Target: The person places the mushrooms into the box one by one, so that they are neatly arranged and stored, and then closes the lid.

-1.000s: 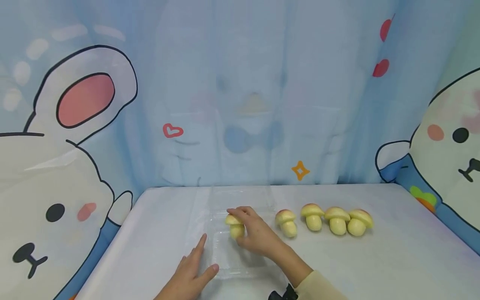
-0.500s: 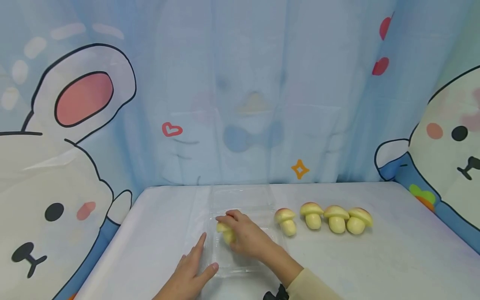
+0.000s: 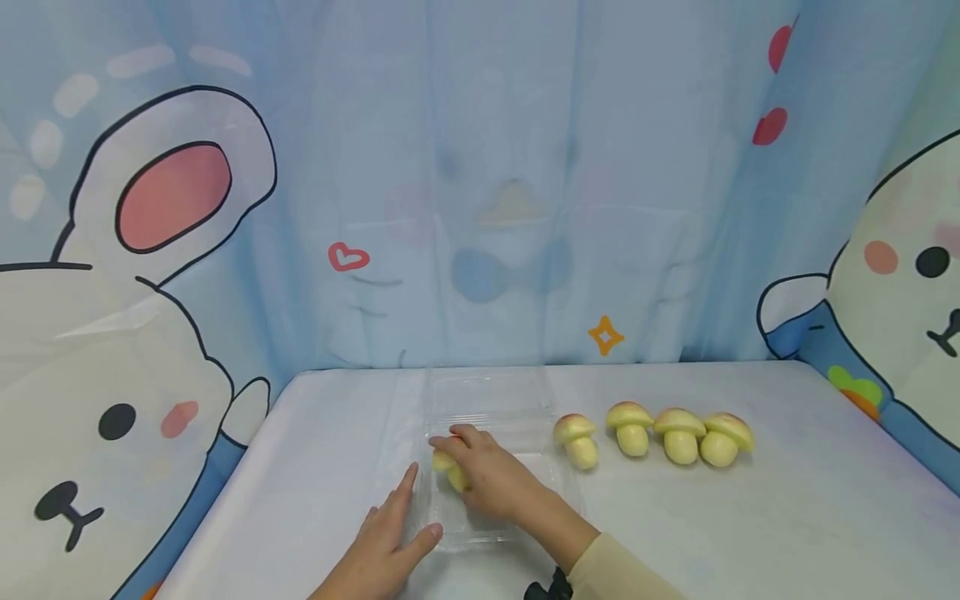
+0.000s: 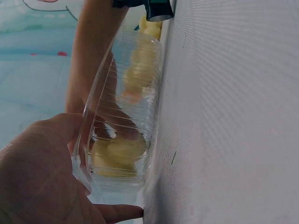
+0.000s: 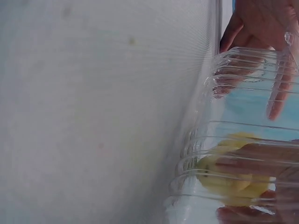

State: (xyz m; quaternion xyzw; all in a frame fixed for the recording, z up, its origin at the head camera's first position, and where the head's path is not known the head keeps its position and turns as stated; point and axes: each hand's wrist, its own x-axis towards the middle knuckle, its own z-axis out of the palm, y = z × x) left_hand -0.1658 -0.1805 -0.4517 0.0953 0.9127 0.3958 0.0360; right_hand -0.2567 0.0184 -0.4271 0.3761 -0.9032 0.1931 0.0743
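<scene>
My right hand (image 3: 491, 479) grips a yellow mushroom (image 3: 447, 468) with a reddish-topped cap, down inside a clear plastic container (image 3: 487, 533). The mushroom (image 5: 233, 186) and the fingers round it show through the ribbed wall in the right wrist view. It lies near the container's left side, partly covered by the hand. My left hand (image 3: 382, 542) is spread along the container's left side, its index finger straight and thumb apart. In the left wrist view, that hand (image 4: 42, 172) is right at the container's wall (image 4: 124, 84).
To the container's right, several more mushrooms (image 3: 678, 437) stand in a row on the white-covered table (image 3: 697, 533). The container's clear lid (image 3: 487, 392) is folded back behind it. A blue curtain (image 3: 495, 167) with cartoon figures hangs at the table's far edge.
My right hand has moved left and slightly lower with the mushroom, towards the container's left side. The left hand and the row of mushrooms have stayed in place.
</scene>
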